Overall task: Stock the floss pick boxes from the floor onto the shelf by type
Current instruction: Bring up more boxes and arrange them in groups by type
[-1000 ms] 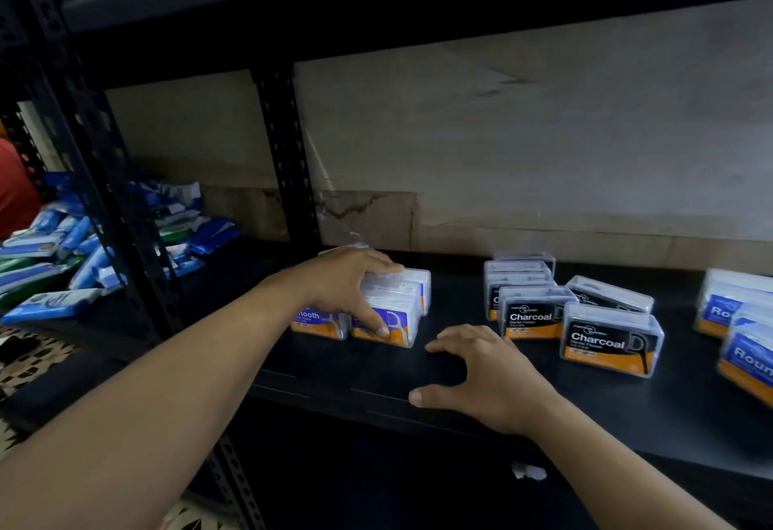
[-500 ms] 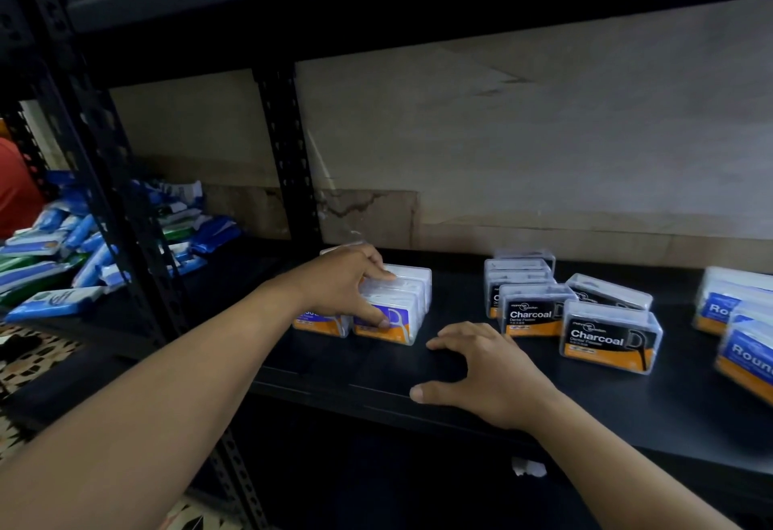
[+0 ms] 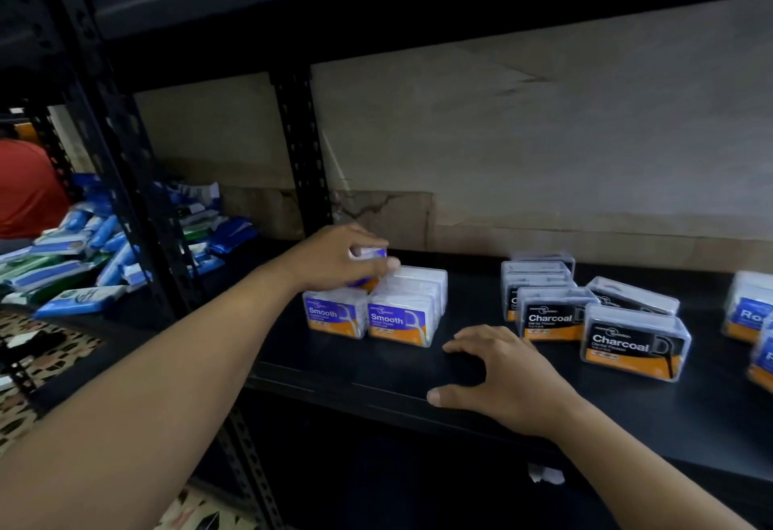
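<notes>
On the black shelf (image 3: 418,366) stand clear floss pick boxes in groups. At the left are purple "Smooth" boxes (image 3: 397,318), in the middle black "Charcoal" boxes (image 3: 631,341), and at the right edge blue "Round" boxes (image 3: 746,312). My left hand (image 3: 334,257) grips one Smooth box (image 3: 370,255), tilted and lifted just above the left Smooth row. My right hand (image 3: 502,374) rests on the shelf in front of the Charcoal boxes, fingers spread and holding nothing.
A black perforated upright (image 3: 125,178) stands left of my arm, another upright (image 3: 299,153) at the back. Beyond it, blue and green packets (image 3: 83,261) lie heaped on the neighbouring shelf. A person in red (image 3: 25,190) is at the far left. Patterned floor (image 3: 25,395) shows below.
My left hand, earlier pressed down on the Smooth boxes, has lifted and now holds one box above the row. My right hand has stayed put.
</notes>
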